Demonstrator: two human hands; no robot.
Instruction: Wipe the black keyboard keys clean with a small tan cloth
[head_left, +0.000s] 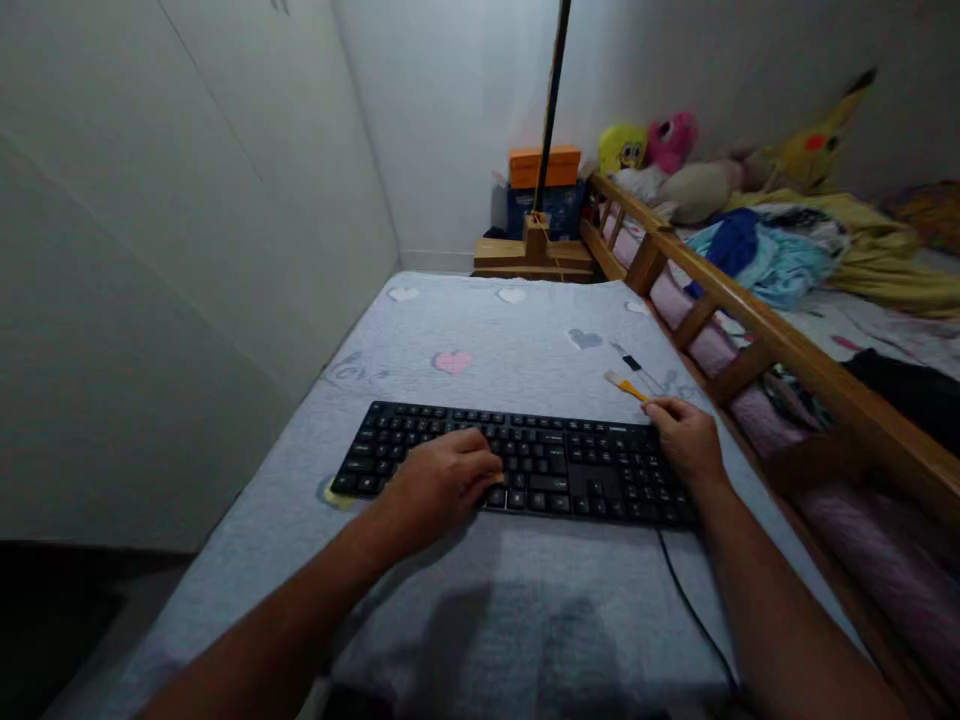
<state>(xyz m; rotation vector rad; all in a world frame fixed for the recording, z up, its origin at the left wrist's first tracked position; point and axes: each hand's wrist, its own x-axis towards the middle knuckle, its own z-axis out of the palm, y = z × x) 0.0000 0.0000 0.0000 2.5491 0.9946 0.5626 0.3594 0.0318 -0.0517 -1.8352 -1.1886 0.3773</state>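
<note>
A black keyboard (525,465) lies across a grey cloth with heart prints (480,330). My left hand (442,480) rests on the keyboard's front edge left of centre, fingers curled over the keys. My right hand (686,435) grips the keyboard's far right corner, fingers bent over its back edge. A small brush with a yellow-orange handle (626,386) lies on the cloth just beyond my right hand. Further back sits a small black and white object (628,358). The keyboard's black cable (690,610) trails toward me from the right end.
A white wall (187,250) runs close along the left. A wooden bed rail (750,330) borders the right, with bedding, clothes and plush toys (652,145) behind it. At the back stand an orange box (544,165), a blue box and a dark pole on a wooden base (536,250).
</note>
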